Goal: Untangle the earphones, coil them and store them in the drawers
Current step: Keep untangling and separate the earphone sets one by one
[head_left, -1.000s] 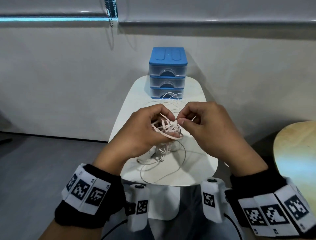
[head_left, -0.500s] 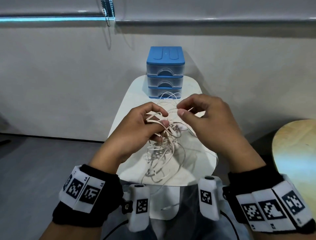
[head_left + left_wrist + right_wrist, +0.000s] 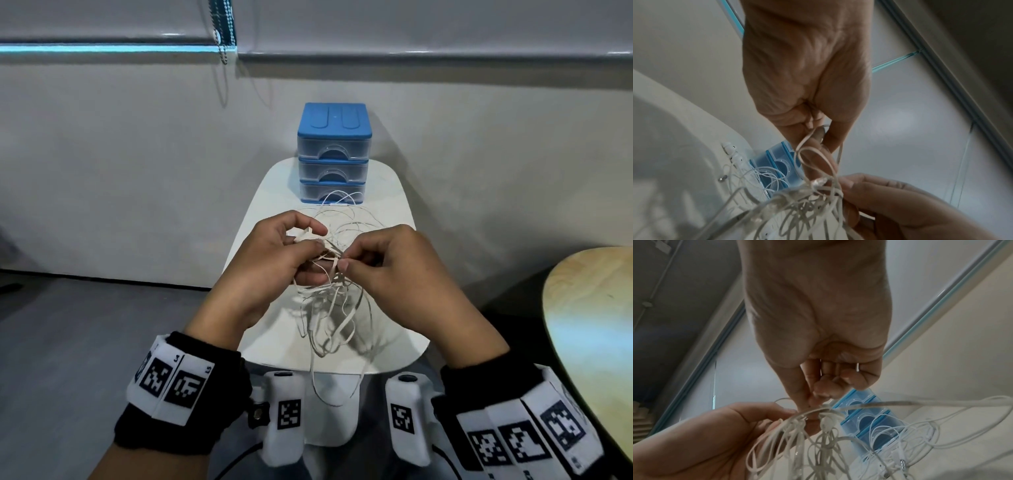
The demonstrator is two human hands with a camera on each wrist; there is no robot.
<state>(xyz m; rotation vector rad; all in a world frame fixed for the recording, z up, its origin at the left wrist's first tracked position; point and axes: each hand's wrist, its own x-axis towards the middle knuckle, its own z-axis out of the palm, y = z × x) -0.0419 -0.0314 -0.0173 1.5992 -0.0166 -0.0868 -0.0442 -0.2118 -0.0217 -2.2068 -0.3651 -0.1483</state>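
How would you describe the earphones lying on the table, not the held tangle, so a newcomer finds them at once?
Start at the blue drawer unit at the far end of the white table. In front of its bottom drawer lie loose white earphones, thin round cable. The tangle in both hands is flat cable.

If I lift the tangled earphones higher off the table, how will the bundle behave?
Probably floppy: the tangled earphones sag in loose loops below the left hand and right hand. Likely light, since fingertip pinches hold them. Hanging loops may snag the table edge or drag the strands lying by the drawers.
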